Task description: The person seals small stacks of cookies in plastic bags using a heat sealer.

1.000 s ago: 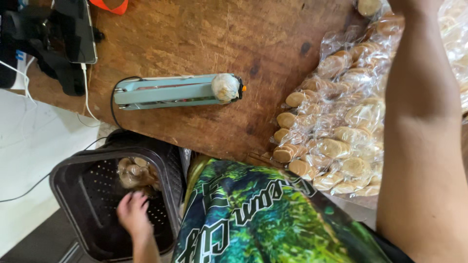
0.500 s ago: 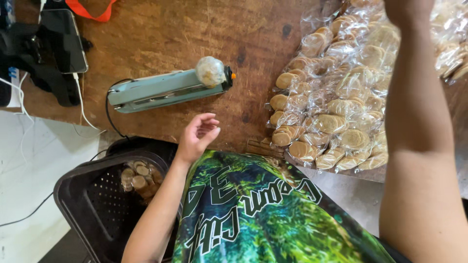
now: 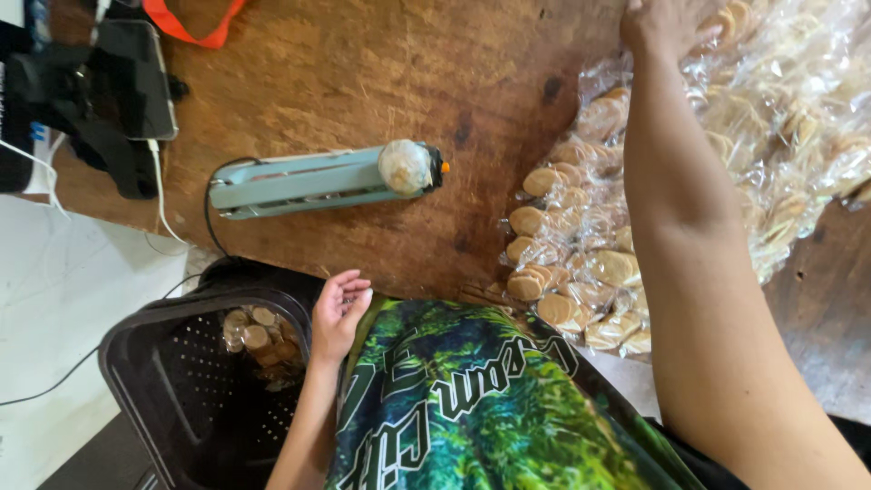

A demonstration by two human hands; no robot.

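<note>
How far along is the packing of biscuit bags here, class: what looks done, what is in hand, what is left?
Done: a few filled bags lie in the black basket. In hand: the right hand reaches into the pile of biscuit bags on the wooden table; the left hand is open and empty beside the basket. Left: most of the pile remains by the green heat sealer.

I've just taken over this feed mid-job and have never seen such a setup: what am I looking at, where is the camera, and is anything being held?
There is no machine arm: a person works with bare hands, and the one camera sits on their head, looking down. The left hand is open and empty, at the near edge of the wooden table, above a black perforated basket holding some packed biscuits. The right hand reaches into a heap of clear bags of round biscuits; whether it grips one is cut off. A pale green bag sealer lies on the table.
</note>
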